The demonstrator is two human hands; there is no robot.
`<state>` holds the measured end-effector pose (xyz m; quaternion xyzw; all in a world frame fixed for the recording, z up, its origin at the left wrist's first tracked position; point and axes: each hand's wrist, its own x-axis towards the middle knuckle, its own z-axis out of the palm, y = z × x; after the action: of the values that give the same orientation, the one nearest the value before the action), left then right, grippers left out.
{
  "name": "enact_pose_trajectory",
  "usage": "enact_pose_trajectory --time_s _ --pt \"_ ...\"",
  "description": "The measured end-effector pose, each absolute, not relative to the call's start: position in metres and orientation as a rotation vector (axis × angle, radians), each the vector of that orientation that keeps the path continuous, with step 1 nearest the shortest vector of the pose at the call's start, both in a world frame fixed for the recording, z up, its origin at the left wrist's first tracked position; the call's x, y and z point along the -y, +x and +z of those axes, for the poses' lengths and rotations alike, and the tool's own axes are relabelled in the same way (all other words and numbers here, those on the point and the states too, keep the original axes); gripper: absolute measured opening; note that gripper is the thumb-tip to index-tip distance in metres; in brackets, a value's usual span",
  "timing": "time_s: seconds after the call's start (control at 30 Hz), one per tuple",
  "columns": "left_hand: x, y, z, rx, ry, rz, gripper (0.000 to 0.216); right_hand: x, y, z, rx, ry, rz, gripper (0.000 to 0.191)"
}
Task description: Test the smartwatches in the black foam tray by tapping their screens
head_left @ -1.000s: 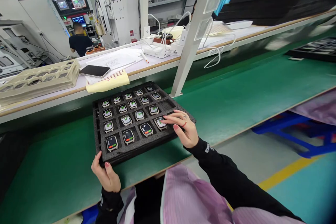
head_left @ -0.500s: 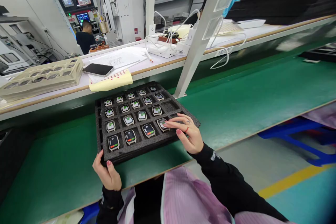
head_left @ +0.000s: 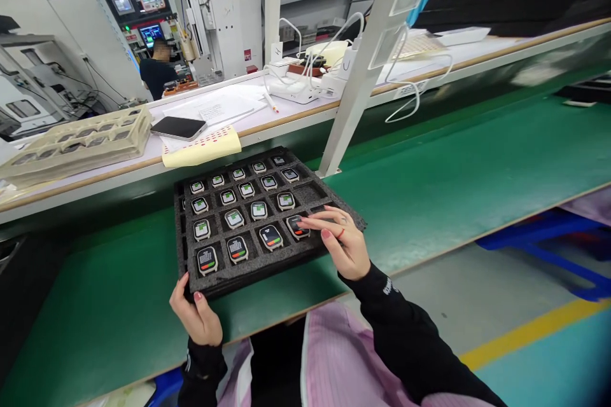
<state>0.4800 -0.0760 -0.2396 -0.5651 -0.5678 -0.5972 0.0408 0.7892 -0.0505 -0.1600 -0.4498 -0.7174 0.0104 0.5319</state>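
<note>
A black foam tray [head_left: 274, 273] rests on the green bench with several smartwatches lying face up in its pockets. At its near left corner, my left hand [head_left: 199, 315] grips the edge between thumb and fingers. My right hand [head_left: 341, 238] reaches over the near right part, fingers stretched out and holding nothing. A fingertip is at the screen of the rightmost front-row smartwatch [head_left: 298, 227], partly covering it. That row's screens are dark with red and green bars, like the front-left smartwatch [head_left: 207, 260]. Farther rows mostly show white and green screens.
A raised shelf behind the tray carries a phone [head_left: 178, 128], papers, white chargers with cables [head_left: 305, 89] and a beige parts tray [head_left: 76, 140]. A slanted metal post [head_left: 351, 89] stands right behind the tray. A co-worker [head_left: 160, 70] is in the background.
The smartwatch under my right fingertip has gone from a light screen to a dark one with coloured bars. Lines of text now show on the two left front-row screens. Both hands barely moved.
</note>
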Motion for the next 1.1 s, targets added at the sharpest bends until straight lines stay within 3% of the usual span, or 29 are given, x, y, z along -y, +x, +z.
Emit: enact_pose_trajectory --time_s 1.1 --pt "0.076 0.482 -0.238 1.771 -1.695 -1.78 0.04 0.036 0.796 -0.143 1.757 -1.137 0.094 0.044"
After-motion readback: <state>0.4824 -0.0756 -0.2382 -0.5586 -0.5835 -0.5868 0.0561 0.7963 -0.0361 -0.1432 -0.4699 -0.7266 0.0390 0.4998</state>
